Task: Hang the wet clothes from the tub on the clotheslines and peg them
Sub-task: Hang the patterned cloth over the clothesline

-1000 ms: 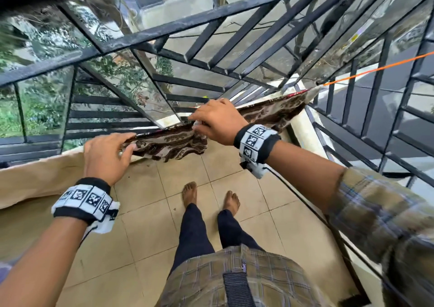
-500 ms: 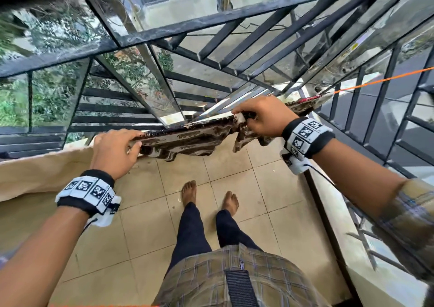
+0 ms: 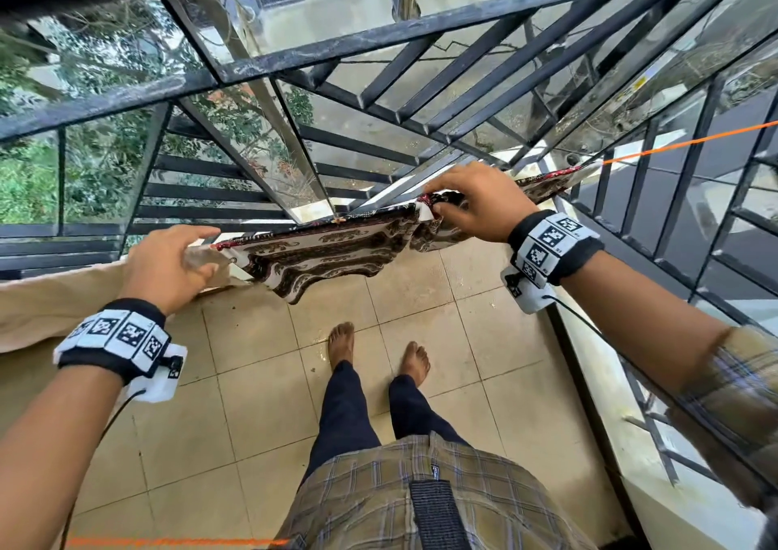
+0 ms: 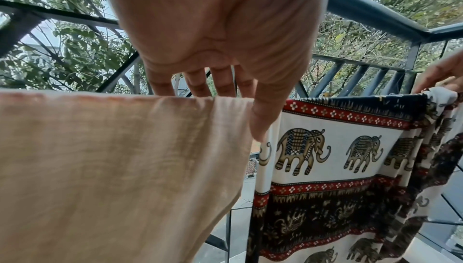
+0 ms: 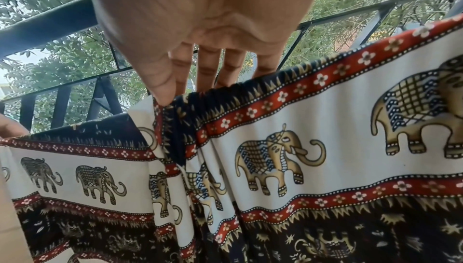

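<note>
The hanging cloth (image 5: 313, 128) is white with tan elephants, red flowered bands and black borders, the plain cloth (image 4: 112, 168) at its nine o'clock is beige, the line (image 3: 690, 141) at two o'clock looks orange, the railing (image 3: 379, 40) black.
</note>
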